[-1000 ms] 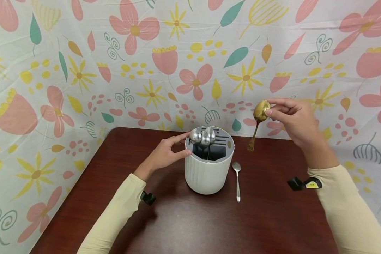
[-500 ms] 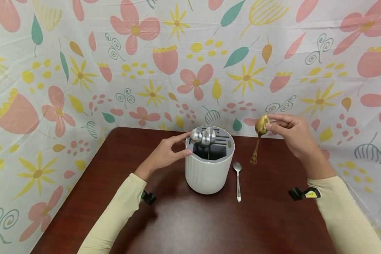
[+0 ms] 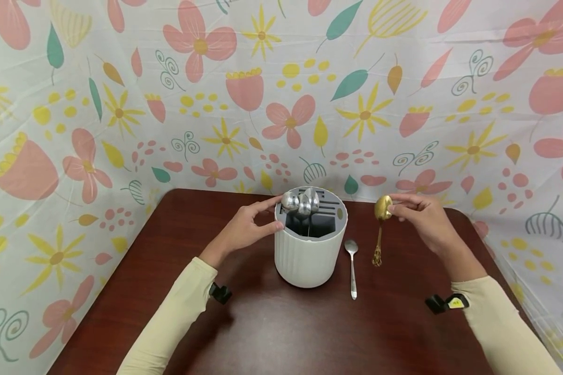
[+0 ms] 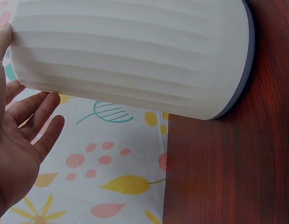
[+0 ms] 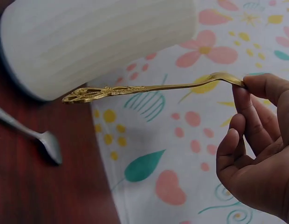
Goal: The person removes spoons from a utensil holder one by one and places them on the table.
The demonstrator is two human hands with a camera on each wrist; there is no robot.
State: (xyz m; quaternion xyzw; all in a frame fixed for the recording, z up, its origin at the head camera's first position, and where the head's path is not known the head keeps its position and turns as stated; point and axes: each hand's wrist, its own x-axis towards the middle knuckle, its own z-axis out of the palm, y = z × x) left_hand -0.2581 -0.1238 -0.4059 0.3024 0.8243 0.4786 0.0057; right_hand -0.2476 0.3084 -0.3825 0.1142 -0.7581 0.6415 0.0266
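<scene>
A gold spoon [image 3: 383, 208] with an ornate openwork handle hangs handle-down to the right of the cutlery holder. My right hand [image 3: 422, 216] pinches it by the edge of its bowl between thumb and fingers; the right wrist view shows the handle [image 5: 112, 92] pointing away from the hand. The white ribbed cutlery holder [image 3: 305, 260] stands upright, its grey slotted top [image 3: 340, 225] facing up. On the holder's left side my left hand [image 3: 241, 226] rests thumb and forefinger against the rim, the fingers fairly straight. Three silver spoons [image 3: 304, 204] stand bowl-up in it, their handles hidden inside.
A silver spoon [image 3: 352, 271] lies on the dark wooden table [image 3: 272, 333], just right of the holder, its bowl toward the back. A flower-patterned cloth [image 3: 244, 125] hangs behind the table and along its sides.
My right hand has come down with the gold spoon, bringing it from in front of the cloth to low beside the holder. My left hand stays at the rim.
</scene>
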